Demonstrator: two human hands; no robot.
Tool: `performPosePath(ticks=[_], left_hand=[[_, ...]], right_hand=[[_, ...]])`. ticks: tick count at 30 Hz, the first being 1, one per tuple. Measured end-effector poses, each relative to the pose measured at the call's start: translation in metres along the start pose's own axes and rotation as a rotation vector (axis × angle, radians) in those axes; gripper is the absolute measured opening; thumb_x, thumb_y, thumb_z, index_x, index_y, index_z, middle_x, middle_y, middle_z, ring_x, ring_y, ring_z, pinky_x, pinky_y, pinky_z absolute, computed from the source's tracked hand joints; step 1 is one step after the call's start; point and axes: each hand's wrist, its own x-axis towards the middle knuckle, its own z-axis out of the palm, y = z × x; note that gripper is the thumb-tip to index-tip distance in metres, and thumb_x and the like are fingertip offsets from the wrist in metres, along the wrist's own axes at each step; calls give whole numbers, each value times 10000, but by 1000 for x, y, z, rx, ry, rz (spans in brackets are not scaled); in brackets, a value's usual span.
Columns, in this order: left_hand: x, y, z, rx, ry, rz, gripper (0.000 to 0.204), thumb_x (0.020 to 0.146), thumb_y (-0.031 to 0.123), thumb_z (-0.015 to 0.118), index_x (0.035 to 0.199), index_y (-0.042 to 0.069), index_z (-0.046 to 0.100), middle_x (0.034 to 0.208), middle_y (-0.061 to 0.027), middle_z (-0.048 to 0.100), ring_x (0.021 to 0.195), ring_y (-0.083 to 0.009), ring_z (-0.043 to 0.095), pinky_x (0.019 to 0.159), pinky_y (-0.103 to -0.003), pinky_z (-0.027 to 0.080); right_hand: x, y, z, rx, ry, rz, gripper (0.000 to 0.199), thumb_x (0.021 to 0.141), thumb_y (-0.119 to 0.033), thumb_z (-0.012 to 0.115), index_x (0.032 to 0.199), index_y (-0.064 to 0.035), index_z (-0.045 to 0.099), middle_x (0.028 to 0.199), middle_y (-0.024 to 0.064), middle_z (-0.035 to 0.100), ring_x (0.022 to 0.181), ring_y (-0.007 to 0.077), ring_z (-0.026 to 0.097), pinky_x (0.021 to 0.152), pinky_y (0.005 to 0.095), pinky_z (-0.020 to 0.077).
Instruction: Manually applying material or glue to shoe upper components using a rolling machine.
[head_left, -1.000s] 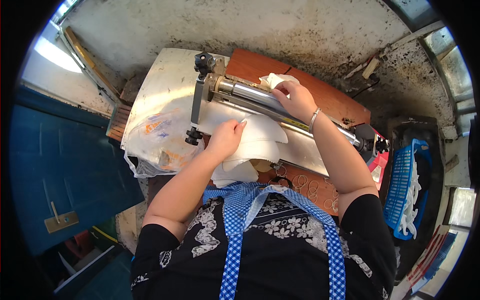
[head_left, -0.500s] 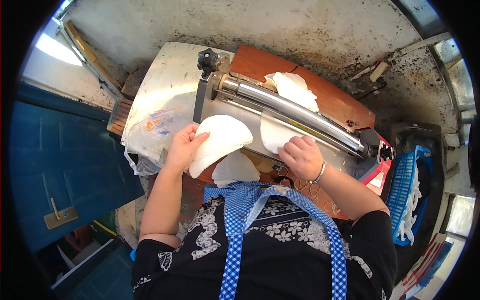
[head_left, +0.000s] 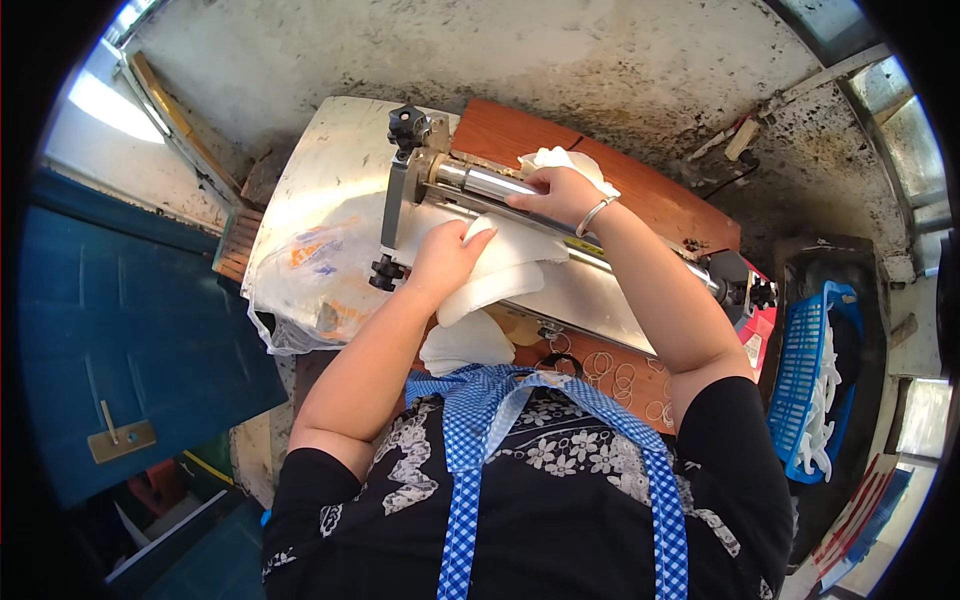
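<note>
White sheets [head_left: 508, 252], round-edged and matte, overlap (left hand [head_left: 443, 262] gripping).

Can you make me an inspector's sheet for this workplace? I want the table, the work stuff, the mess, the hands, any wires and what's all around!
Surface: red-brown tabletop, with a pale panel at its left.
Work things: white pieces in front of a metal roller; a white stack by the apron; more white sheets behind the roller.
Clutter: crumpled plastic bag; thin loops.
Hands: left hand grips the white pieces; right hand is at the roller, its grip unclear.
Cables: a thin dark line by the wall, perhaps a cord.
Surroundings: stained wall; blue door; blue basket holding white things.
</note>
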Motion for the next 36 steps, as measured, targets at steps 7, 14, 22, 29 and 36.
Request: performPosePath(ticks=[7,14,22,29,36], left_hand=[[-46,30,-25,-562,-32,-12,209,840,195,588,795,-9,589,605,-50,560,562,-61,472,516,-240,406],[-63,21,-34,-444,74,191,164,818,129,613,920,0,601,686,-57,613,605,-54,519,558,-214,430],[-67,36,-27,-559,168,227,155,807,103,615,919,-5,603,749,-64,641,658,-70,550,596,-226,444],[-67,10,-27,-481,-310,-136,272,869,225,545,897,-39,600,705,-38,612,588,-65,496,536,-244,420],[-32,22,-5,-639,-286,-508,335,888,273,518,845,-46,610,705,-51,606,596,-89,524,552,-243,434]], right_hand=[[-18,-8,2,205,470,-405,343,826,-330,594,953,-12,620,877,78,604,877,139,543,770,278,436],[-74,-11,15,973,71,-327,204,763,-136,678,906,-13,602,731,-20,580,654,56,536,617,203,460],[-96,-6,36,769,295,-142,178,737,-130,700,835,-2,625,690,10,613,639,41,525,567,208,437],[-93,-8,49,266,681,-346,143,732,-112,669,833,-28,614,727,92,594,588,199,564,562,286,464],[-19,15,28,-74,670,-314,219,770,-154,615,926,-4,586,791,151,587,853,282,552,772,342,425]])
